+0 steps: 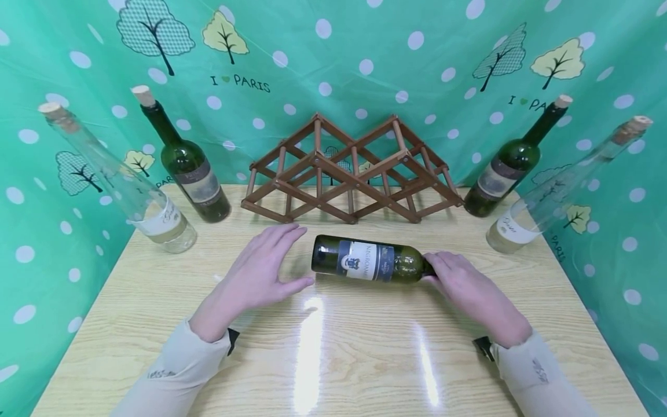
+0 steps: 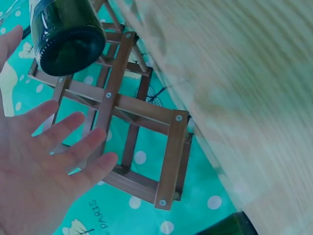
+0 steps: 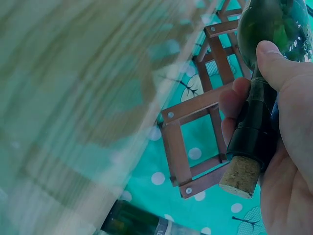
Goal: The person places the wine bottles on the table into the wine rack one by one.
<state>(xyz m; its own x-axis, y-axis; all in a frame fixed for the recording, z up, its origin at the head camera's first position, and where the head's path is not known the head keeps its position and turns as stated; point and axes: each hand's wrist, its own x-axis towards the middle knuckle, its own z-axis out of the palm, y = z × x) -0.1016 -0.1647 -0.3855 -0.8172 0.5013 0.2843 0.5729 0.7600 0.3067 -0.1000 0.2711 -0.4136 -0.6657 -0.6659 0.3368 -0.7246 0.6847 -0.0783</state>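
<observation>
A dark green wine bottle (image 1: 365,260) with a blue and white label lies sideways in front of the wooden rack (image 1: 354,174). My right hand (image 1: 466,286) grips its neck at the right end; in the right wrist view the fingers and thumb wrap the neck (image 3: 254,122), with the cork (image 3: 240,176) below them. My left hand (image 1: 260,266) is spread just left of the bottle's base, apart from it. The left wrist view shows that hand (image 2: 54,161) with its fingers extended near the bottle's base (image 2: 71,49).
Behind the bottle, the folding rack stands against the green polka-dot cloth. A green bottle (image 1: 195,179) and a clear bottle (image 1: 161,223) stand corked at the left; another green bottle (image 1: 502,174) and clear bottle (image 1: 521,226) stand at the right.
</observation>
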